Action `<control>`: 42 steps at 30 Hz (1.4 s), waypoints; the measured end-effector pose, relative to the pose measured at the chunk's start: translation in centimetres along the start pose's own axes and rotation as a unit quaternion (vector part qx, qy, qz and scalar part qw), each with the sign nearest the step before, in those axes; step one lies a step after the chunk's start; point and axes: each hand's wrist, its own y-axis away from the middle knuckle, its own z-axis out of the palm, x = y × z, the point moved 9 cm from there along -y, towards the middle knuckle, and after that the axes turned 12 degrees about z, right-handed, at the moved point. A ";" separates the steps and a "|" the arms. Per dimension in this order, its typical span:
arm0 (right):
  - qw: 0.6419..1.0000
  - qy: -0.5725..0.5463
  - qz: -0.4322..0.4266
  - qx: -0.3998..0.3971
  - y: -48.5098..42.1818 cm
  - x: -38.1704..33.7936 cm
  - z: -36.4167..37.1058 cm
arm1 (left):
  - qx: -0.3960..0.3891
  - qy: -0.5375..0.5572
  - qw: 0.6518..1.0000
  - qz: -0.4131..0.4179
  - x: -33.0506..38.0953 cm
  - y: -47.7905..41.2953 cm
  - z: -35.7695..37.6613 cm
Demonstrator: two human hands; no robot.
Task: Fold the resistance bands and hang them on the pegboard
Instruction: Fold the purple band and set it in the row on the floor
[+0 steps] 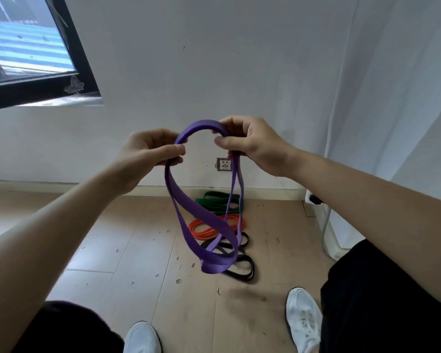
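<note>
A: Green band (pixel 214 201), orange band (pixel 204 229) and black band (pixel 242 266) lie on the floor (pixel 112 238) by the wall (pixel 239 72) (partly behind dangling loops).
B: Both hands are raised: left hand (pixel 148 151) and right hand (pixel 255 146) pinch the purple band (pixel 196 215) in mid-air, fingers (pixel 236 123) curled.

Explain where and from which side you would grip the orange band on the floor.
Take the orange band at its left curve, coming from above and the left. It lies coiled flat with strands bunched there, so fingers could likely pinch them together. The purple band hangs before its right part; the green band and black band crowd its far and near sides.
</note>
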 end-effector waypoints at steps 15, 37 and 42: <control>0.996 0.006 -0.076 0.054 -1.0 -4.1 -0.1 | -0.034 0.014 0.999 -0.005 -0.3 0.2 3.0; 0.988 0.142 -0.004 -0.059 -0.7 -2.6 -0.2 | 0.060 -0.013 0.994 0.091 3.0 -0.8 3.1; 0.986 0.154 0.014 -0.060 -0.7 -1.3 0.1 | 0.085 -0.041 0.989 0.111 3.9 -0.7 2.3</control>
